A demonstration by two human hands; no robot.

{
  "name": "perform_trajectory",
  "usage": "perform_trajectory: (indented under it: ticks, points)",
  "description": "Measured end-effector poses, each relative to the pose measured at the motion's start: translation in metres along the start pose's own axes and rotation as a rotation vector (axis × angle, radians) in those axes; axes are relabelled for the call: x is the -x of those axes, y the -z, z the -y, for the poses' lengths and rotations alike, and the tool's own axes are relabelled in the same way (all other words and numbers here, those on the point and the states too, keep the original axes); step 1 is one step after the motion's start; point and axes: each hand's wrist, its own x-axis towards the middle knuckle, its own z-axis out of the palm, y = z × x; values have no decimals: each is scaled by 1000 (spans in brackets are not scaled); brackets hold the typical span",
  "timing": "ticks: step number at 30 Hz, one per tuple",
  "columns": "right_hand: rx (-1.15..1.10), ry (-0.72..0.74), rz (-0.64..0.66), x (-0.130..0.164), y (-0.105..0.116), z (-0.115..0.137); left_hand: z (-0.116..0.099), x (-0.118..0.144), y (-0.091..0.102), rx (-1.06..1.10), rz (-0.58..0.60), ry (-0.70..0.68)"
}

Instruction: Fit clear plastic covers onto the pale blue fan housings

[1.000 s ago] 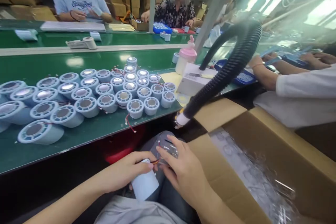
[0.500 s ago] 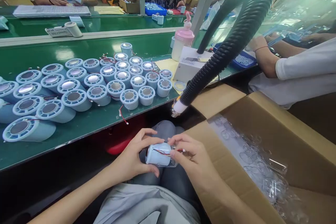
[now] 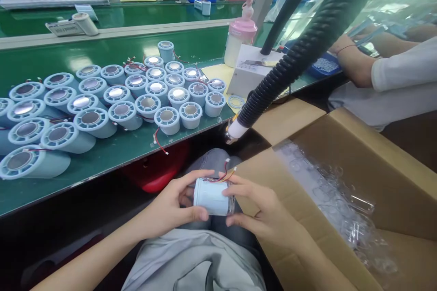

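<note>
1. Head view, the step in hand: the left hand (image 3: 170, 207) and the right hand (image 3: 264, 211) hold one pale-blue cylinder (image 3: 210, 196) on its side over the lap, below the edge of the green desk (image 3: 112, 157). The left grip pinches its near end between thumb and fingers; the right grip closes round the far end, where a clear cap (image 3: 230, 200) seems to sit — it looks like the cap is being pressed on. Thin red wires (image 3: 225, 173) stick up from the top of the cylinder.

2. Head view, what the next move calls for: by my judgement, the wires must stay out of the joint and the two ends be pushed squarely together.

3. Head view, surroundings: more cylinders (image 3: 136, 100) stand in rows on the desk; a black ribbed hose (image 3: 297, 54) hangs just above, and an open cardboard box (image 3: 358, 177) of clear parts lies at the right.

4. Against half a second ago — the cylinder is now turned, its wires on top instead of across its face, and the right hand wraps the end rather than pinching the wire.
</note>
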Motion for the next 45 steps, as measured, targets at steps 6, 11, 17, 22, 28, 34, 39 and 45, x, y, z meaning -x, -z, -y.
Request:
perform_trajectory:
  ticks: [6, 11, 17, 22, 28, 34, 39, 45]
  points:
    - [-206, -242, 32, 4, 3, 3, -6, 5, 3, -315, 8, -151]
    - [-403, -323, 32, 5, 4, 7, -4, 9, 2, -417, 14, -191]
    - [-598, -439, 32, 3, 3, 8, -5, 10, 3, -482, 16, -223]
    - [-775, -535, 31, 1, 1, 9, -6, 11, 4, -556, 23, -256]
    - [-840, -646, 7, -5, -1, 12, -7, 11, 4, -559, 23, -276]
    - [-887, -776, 38, -6, -10, 9, -4, 12, 6, -506, 41, -274]
    - [-949, -832, 65, -6, -15, 7, -2, 15, 5, -379, 77, -212]
    - [-991, -850, 62, -11, -20, 5, -5, 9, 4, -197, 89, -128]
